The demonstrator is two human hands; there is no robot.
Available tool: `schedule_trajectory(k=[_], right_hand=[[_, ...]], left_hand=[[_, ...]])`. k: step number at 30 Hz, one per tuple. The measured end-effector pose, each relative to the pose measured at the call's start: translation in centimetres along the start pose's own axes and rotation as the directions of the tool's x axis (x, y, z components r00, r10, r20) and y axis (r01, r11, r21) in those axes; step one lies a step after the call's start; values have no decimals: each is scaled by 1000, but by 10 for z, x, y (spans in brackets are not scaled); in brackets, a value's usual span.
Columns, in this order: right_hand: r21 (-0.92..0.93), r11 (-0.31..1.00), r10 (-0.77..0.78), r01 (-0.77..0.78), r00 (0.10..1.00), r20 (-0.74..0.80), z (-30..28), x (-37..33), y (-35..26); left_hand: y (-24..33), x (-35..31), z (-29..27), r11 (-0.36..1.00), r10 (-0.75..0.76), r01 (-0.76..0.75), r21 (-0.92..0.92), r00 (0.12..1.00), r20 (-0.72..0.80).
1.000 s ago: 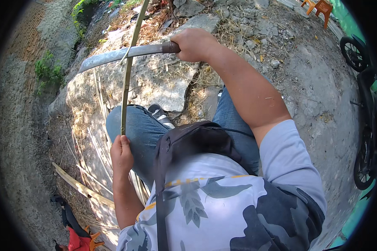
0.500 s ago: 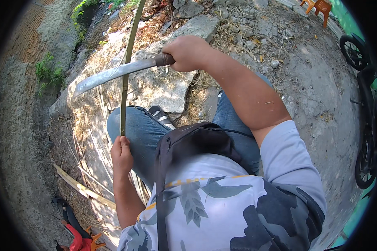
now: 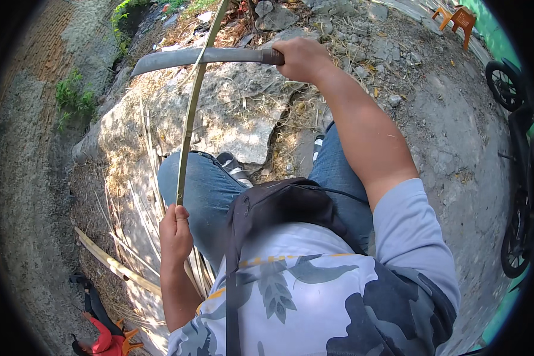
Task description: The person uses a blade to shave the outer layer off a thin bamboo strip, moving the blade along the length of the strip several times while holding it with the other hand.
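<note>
My right hand (image 3: 304,59) is closed round the brown handle of a machete (image 3: 234,56), held far out in front with its blade pointing left. The blade crosses a long greenish bamboo strip (image 3: 188,124) near its upper part, where a thin sliver stands off the strip. In my left hand (image 3: 175,234), the lower end of that strip is gripped beside my left knee, thumb on top. From there the strip runs upward past the knee and out of the top of the view.
Split bamboo strips (image 3: 145,219) lie on the ground to my left, near a thicker bamboo piece (image 3: 115,264). Ahead is a broken concrete slab (image 3: 231,113). A seated person in red (image 3: 104,337) is at lower left, a motorcycle (image 3: 519,172) right, orange stools (image 3: 463,19) upper right.
My right hand has pushed the machete away from me and rightward, farther up the bamboo strip. The strip now leans more to the right, and my left hand has shifted slightly down.
</note>
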State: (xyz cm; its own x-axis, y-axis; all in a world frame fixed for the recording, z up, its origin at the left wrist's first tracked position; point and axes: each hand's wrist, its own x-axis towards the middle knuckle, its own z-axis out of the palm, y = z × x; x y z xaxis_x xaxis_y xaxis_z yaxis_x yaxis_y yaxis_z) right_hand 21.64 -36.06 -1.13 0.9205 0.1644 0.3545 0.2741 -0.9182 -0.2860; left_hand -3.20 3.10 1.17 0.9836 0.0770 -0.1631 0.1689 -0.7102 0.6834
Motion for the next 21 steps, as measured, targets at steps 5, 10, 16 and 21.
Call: schedule_trajectory(k=[5, 10, 16, 21], right_hand=[[32, 983, -181, 179, 956, 231, -21, -7, -39], [20, 866, -481, 500, 821, 307, -5, -25, -94], [83, 995, -67, 49, 973, 223, -7, -9, -13], [-28, 999, 27, -20, 953, 303, -12, -9, -20]], left_hand=[[-9, -6, -2, 996, 18, -14, 86, 999, -43], [-7, -6, 12, 991, 67, -70, 116, 997, 27], [-33, -35, -50, 987, -17, 18, 162, 1000, -8], [-32, -47, -59, 980, -42, 42, 193, 999, -5]])
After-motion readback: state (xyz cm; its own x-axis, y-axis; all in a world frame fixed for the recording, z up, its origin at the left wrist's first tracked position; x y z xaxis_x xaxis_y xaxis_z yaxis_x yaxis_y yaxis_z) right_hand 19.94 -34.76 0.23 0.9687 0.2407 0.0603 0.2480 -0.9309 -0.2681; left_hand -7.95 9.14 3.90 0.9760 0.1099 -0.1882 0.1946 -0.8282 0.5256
